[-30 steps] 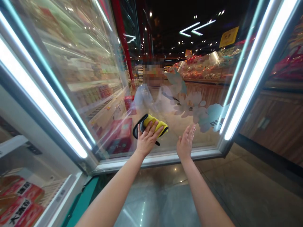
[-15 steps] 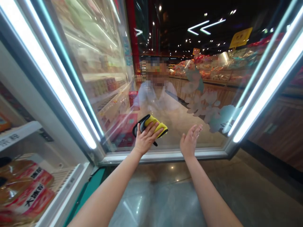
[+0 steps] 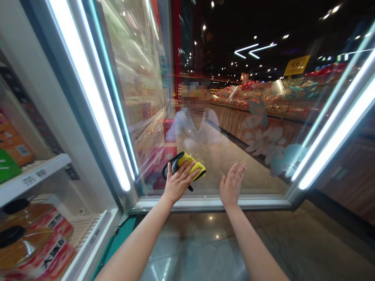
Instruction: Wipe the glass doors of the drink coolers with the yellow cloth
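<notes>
My left hand [image 3: 179, 180] presses a folded yellow and grey cleaning cloth [image 3: 191, 166] with black edging against the glass door [image 3: 205, 156], near its bottom. The fingers lie over the cloth, and the palm side is hidden. To the right, my right hand [image 3: 232, 186] is raised beside the lower part of the pane with its fingers extended and nothing in it. Whether it touches the glass I cannot tell. Below both hands runs the door's silver bottom frame [image 3: 205, 203]. A person's reflection shows faintly in the glass.
Bright light strips [image 3: 90, 97] line the door's sides. On the left, a cooler shelf holds bottles of amber drink [image 3: 38, 238] with red labels, and cartons [image 3: 17, 136] sit above. Grey shiny floor [image 3: 193, 242] lies below. Packaged goods [image 3: 293, 89] are heaped beyond the glass.
The view has shifted, so the door and shelf sit farther right and lower. Both hands appear slightly lower against the scene; the left still holds the cloth on the glass.
</notes>
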